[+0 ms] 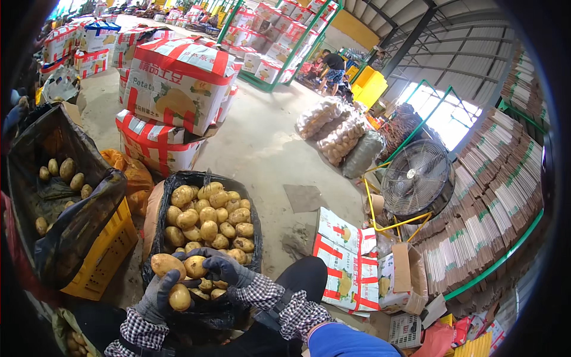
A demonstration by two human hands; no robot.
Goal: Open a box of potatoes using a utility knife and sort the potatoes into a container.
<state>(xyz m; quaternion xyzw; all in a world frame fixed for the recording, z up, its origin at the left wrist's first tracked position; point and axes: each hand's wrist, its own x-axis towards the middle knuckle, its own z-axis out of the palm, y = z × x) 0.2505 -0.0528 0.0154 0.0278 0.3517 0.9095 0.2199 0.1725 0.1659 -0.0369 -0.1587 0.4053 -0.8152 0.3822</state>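
Both of my hands wear grey work gloves and hang over the near end of a box lined with black plastic [156, 223] and heaped with potatoes [208, 215]. My left hand [156, 295] has its fingers around a large potato [166, 266] and a rounder potato [179, 297] below it. In my right hand [229, 267], the fingertips grip another potato [195, 267], close beside the large one. The gloves hide parts of the potatoes beneath them.
At left, a yellow plastic crate [100, 254] with a dark liner holds several potatoes [67, 170]. Taped potato cartons [178, 85] stand stacked ahead. Flattened cartons [345, 267], an open carton [406, 281] and a large floor fan [415, 174] are at right. A person [333, 67] stands far back.
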